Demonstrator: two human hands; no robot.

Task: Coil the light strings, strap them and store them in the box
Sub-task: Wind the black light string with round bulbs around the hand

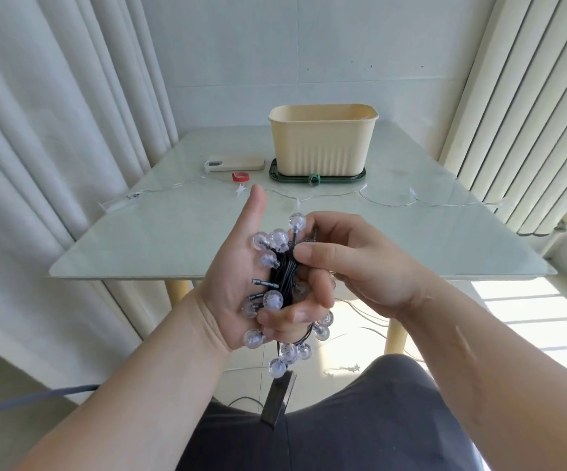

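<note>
Two hands are up in front of the tabletop [173, 239], working one bundle between them. The left hand [234, 280] has the light string [283, 277] across its palm: thumb straight up and free, fingers curled round from below to clamp the dark cord. Clear round bulbs [272, 299] stick out of the bundle on all sides, and a short run of them hangs beneath the hand. A dark flat piece [280, 399] dangles from that hanging end; what it is, I cannot tell. The right hand [356, 260] comes in from the side, thumb and fingertips pinching the cord at the top of the coil, just under one bulb that stands up.

Farther back on the tabletop stands the cream box [322, 144], open at the top, set on a dark green tray [360, 178]. A second string [387, 202], thin pale wire with small star shapes, lies stretched out across the tabletop in front of the box, and more of it trails on the floor [343, 348] below. A red band [240, 176] lies just left of the tray, and behind it a flat cream case [238, 163]. Pale curtains [54, 130] hang on both sides.
</note>
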